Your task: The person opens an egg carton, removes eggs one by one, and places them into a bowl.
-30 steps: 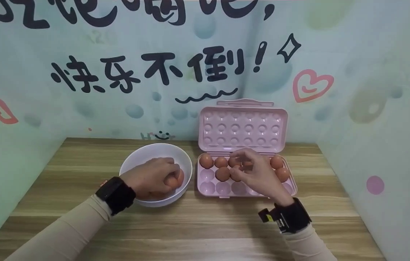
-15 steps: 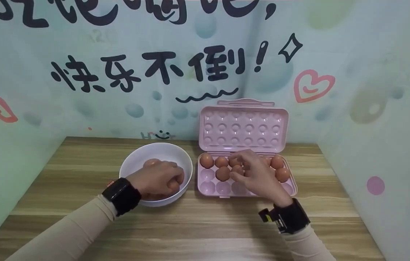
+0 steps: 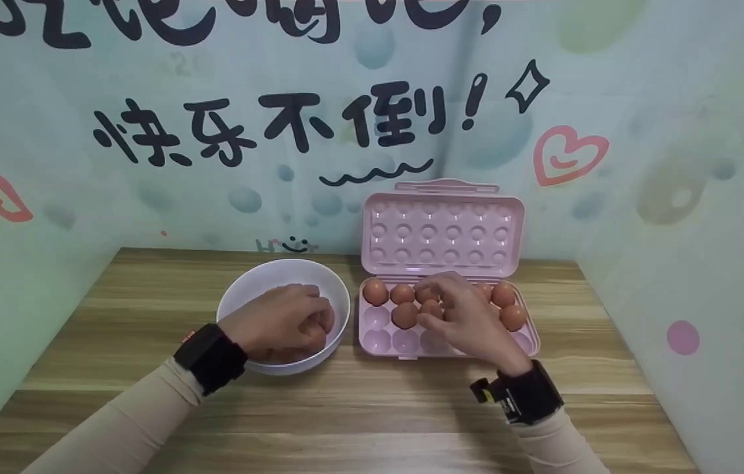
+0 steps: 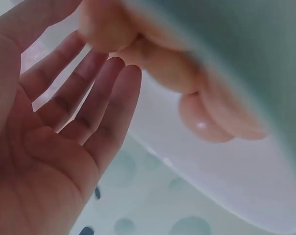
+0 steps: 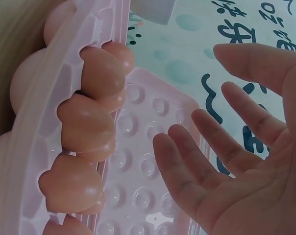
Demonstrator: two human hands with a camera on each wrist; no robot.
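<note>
In the head view my left hand point(image 3: 283, 320) reaches into a white bowl point(image 3: 240, 283) at left centre. The left wrist view shows its fingers mostly straight, fingertips right at a brown egg point(image 4: 106, 27), with several more eggs beyond. My hand hides most of the bowl's inside from above. Over a pink egg carton point(image 3: 405, 342) hovers my right hand point(image 3: 467, 319), fingers spread and slightly bent, nothing between them. Brown eggs point(image 5: 86, 122) fill much of the carton's back and middle rows, while several front cups are bare.
The carton's dimpled lid point(image 3: 441, 234) stands upright at the back, leaning by the printed backdrop point(image 3: 214, 191). Bowl and carton sit side by side on a wood-grain table point(image 3: 345, 421). Dark straps with small cameras circle both wrists.
My left hand shifts slightly right and then back left within the bowl; the egg seen by its fingers earlier is now covered. The right hand stays almost still over the carton.
</note>
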